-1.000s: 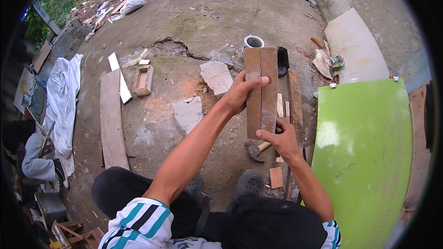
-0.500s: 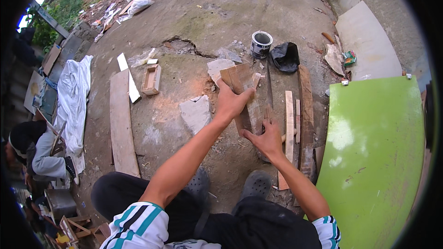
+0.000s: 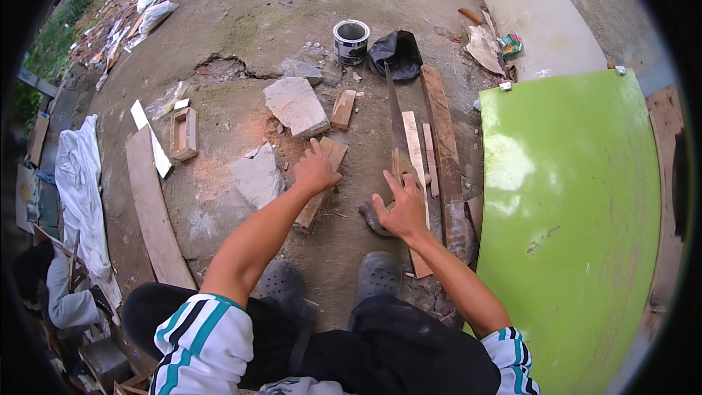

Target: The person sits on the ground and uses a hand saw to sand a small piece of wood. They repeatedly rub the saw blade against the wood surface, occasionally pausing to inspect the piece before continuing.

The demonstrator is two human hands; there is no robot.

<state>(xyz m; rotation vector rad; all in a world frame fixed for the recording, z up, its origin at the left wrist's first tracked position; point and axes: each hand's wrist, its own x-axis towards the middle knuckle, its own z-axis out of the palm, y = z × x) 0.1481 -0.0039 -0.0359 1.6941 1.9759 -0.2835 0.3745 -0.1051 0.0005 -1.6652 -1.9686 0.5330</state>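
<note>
A short wooden board (image 3: 311,211) lies slanted on the ground in front of me. My left hand (image 3: 316,171) rests over its middle, index finger stretched forward and thumb out to the side. To its right, my right hand (image 3: 402,206) hovers with spread fingers above the handle end of a long, narrow handsaw (image 3: 395,113). The saw's dark blade points away from me; my hand partly hides its handle, whose dark curved end shows beside the thumb. A pale wood strip (image 3: 413,145) runs beside the saw.
Concrete chunks (image 3: 296,106) and a small wood block (image 3: 343,108) lie ahead, before a paint can (image 3: 352,42) and black bag (image 3: 395,55). A green panel (image 3: 567,234) borders the right. Leftward are a small wooden box (image 3: 183,134), a plank (image 3: 155,205) and a crouching person (image 3: 69,289).
The wooden board, earlier raised and tilted between both hands, is now down on the ground. My right hand has left it for the saw handle, and both hands have loosened. The view has turned rightward.
</note>
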